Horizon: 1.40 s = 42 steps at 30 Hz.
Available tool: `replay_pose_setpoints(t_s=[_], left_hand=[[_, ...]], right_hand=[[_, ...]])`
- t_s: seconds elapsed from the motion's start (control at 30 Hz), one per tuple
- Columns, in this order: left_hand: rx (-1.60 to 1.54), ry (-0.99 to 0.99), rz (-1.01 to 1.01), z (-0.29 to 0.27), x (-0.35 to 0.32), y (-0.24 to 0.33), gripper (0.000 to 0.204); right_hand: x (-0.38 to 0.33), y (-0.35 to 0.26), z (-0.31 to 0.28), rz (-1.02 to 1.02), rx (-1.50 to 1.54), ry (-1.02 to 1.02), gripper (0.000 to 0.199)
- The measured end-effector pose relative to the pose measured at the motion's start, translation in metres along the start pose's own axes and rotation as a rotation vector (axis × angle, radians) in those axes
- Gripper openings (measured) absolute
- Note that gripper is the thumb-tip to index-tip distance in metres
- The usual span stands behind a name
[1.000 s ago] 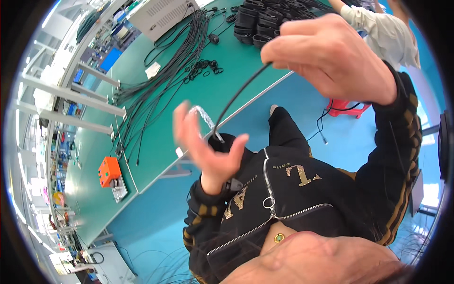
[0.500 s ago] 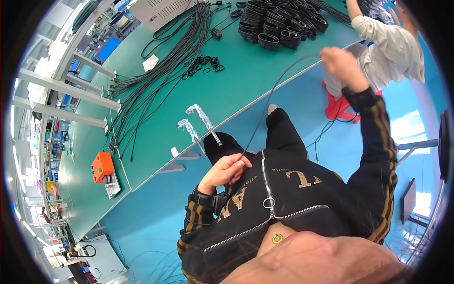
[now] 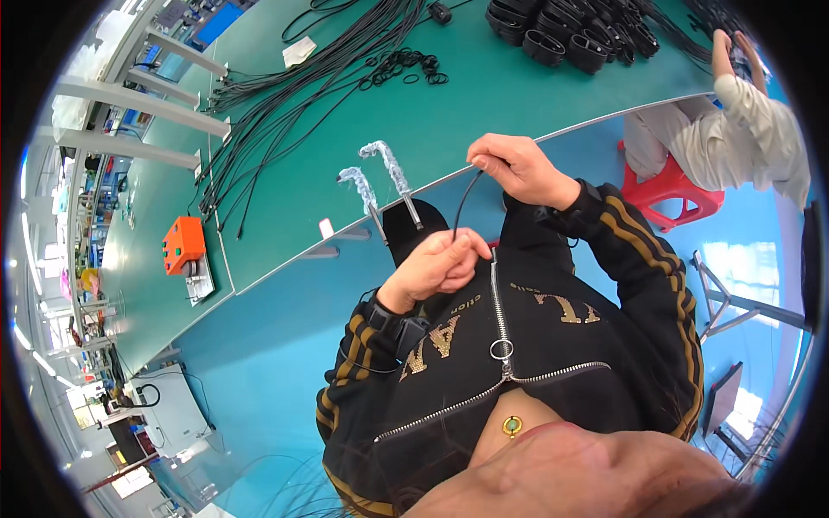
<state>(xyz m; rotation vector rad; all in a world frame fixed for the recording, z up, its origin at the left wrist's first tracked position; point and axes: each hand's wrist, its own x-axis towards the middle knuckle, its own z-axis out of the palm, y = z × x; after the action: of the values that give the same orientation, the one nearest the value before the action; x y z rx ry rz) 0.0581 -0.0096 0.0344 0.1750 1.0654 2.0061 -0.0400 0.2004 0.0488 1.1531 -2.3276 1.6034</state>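
A thin black cable (image 3: 468, 197) arcs between my hands in front of my body. One end of the arc goes into my left hand (image 3: 442, 266), whose fingers are closed on it near my jacket. My right hand (image 3: 523, 170) pinches the cable higher up, close to the table's front edge. Left of my hands, two metal rods (image 3: 406, 192) stick out over that edge, their bent ends wrapped in clear film. Whatever part of the cable lies inside my fists is hidden.
The green table (image 3: 302, 186) bears a spread of long black cables (image 3: 294, 108), several black rings (image 3: 406, 69), coiled cables (image 3: 561, 39) and an orange box (image 3: 183, 245). A co-worker's sleeve (image 3: 747, 116) is at the right, above a red stool (image 3: 669, 194).
My right hand has come down and left, toward my left hand, so the cable span between them is much shorter. The view has shifted, and both hands still hold the cable.
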Motion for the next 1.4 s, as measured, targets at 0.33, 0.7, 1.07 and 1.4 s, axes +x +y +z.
replay_pose_setpoints(t_s=[0.33, 0.7, 1.07, 1.4], left_hand=[[-0.060, 0.070, 0.701, -0.019, 0.011, 0.043, 0.037], [0.355, -0.043, 0.242, -0.030, 0.020, 0.030, 0.061], [-0.170, 0.166, 0.459, -0.036, 0.027, 0.009, 0.054], [0.215, 0.463, 0.635, -0.039, 0.042, 0.011, 0.054]], right_hand=[[-0.057, 0.032, 0.076, 0.159, 0.163, -0.177, 0.013], [0.022, -0.014, 0.002, -0.189, -0.122, -0.214, 0.009], [-0.001, 0.009, 0.006, 0.061, 0.021, -0.056, 0.011], [-0.018, -0.053, -0.014, -0.109, -0.335, -0.454, 0.004]])
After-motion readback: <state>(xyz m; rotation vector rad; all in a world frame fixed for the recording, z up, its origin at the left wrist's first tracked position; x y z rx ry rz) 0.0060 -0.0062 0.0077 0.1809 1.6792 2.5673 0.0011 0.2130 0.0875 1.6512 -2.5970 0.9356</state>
